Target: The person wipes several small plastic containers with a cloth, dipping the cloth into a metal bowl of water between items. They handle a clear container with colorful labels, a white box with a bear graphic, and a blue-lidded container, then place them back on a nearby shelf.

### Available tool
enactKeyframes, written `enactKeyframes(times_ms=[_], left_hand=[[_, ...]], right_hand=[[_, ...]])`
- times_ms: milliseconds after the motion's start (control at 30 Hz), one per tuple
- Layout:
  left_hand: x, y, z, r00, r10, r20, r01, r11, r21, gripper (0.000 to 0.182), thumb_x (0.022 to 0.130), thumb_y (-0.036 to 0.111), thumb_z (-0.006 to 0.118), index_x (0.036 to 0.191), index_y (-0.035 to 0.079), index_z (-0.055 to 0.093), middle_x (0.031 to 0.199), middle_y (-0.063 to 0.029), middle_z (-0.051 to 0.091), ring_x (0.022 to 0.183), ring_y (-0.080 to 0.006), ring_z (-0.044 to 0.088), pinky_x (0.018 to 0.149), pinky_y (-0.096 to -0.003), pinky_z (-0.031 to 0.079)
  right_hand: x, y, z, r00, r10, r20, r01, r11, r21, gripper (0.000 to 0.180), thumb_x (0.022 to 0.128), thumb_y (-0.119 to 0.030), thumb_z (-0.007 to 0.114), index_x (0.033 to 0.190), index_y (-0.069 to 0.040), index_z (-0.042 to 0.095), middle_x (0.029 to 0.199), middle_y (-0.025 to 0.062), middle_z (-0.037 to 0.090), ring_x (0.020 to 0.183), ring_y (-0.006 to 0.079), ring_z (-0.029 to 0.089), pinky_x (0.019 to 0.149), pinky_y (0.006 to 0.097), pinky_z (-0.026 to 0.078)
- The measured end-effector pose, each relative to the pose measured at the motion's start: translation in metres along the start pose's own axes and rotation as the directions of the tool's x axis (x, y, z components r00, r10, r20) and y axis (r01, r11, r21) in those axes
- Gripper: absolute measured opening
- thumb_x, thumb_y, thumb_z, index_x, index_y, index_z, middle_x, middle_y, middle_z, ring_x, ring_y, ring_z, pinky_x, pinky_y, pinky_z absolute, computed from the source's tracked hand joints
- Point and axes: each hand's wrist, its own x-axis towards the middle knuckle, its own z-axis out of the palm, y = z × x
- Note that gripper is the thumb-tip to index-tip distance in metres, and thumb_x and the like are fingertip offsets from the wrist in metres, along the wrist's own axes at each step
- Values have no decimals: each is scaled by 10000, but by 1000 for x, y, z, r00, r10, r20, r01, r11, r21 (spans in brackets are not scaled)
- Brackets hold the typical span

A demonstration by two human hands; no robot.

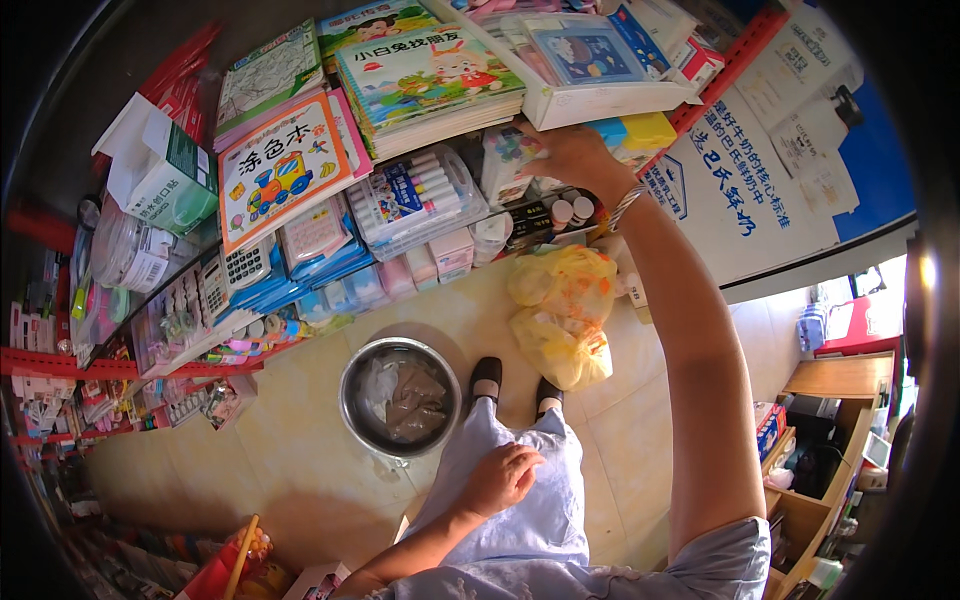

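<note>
My right hand (576, 159) reaches onto the shelf, its fingers and thumb around the right end of a small clear box (504, 166) with colourful contents. Just above it is a white cardboard tray (611, 103) of packaged goods. Left of the box sits a clear plastic case of marker pens (412, 196). My left hand (504, 478) rests over my lap with its fingers curled and nothing visible in it. Below the shelf, a metal basin (347, 405) on the floor holds water and a grey-brown cloth (415, 403).
A yellow plastic bag (562, 319) lies on the tiled floor by my feet. Stacked children's books (439, 79), a colouring book (281, 171) and a calculator (249, 264) crowd the shelves. A printed white panel (750, 172) stands right; a wooden drawer unit (832, 450) is behind it.
</note>
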Motion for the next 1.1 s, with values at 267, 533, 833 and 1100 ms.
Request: enactKeyframes(times_ms=[267, 533, 833, 1100], left_hand=[[3, 2, 0, 1000, -15, 3, 15, 1000, -23, 167, 804, 1, 645, 961, 58, 652, 958, -101, 672, 891, -288, 649, 813, -380, 534], [5, 3, 3, 1000, -1, 25, 1, 1000, 12, 174, 811, 15, 646, 975, 70, 635, 957, -98, 665, 860, -292, 648, 781, -388, 539], [8, 2, 4, 999, -50, 18, 49, 999, 22, 165, 798, -5, 643, 942, 74, 657, 942, -74, 675, 850, -274, 654, 771, -371, 541], [2, -1, 9, 999, -45, -1, 45, 999, 12, 168, 797, -7, 640, 942, 77, 657, 939, -76, 679, 858, -282, 658, 773, -371, 547]], right_hand=[[-40, -25, -35, 985, 166, -48, -161, 983, 84, 572, 765, -238, 744, 1305, -127, 592, 1240, 143, 625, 1052, 343, 636, 851, 416, 537], [-40, 29, -60, 952, 303, -41, -304, 931, -202, 648, 660, -86, 761, 1281, -126, 582, 1293, 115, 580, 1174, 320, 580, 903, 419, 529], [10, 38, -53, 877, 364, 313, -154, 831, -535, 1142, 507, -469, 887, 1494, -152, 408, 1517, 146, 433, 1435, 380, 333, 1171, 546, 232], [-24, 25, -54, 913, 314, 262, -188, 890, -415, 892, 554, -293, 874, 1352, -134, 508, 1366, 110, 547, 1066, 315, 650, 870, 442, 525]])
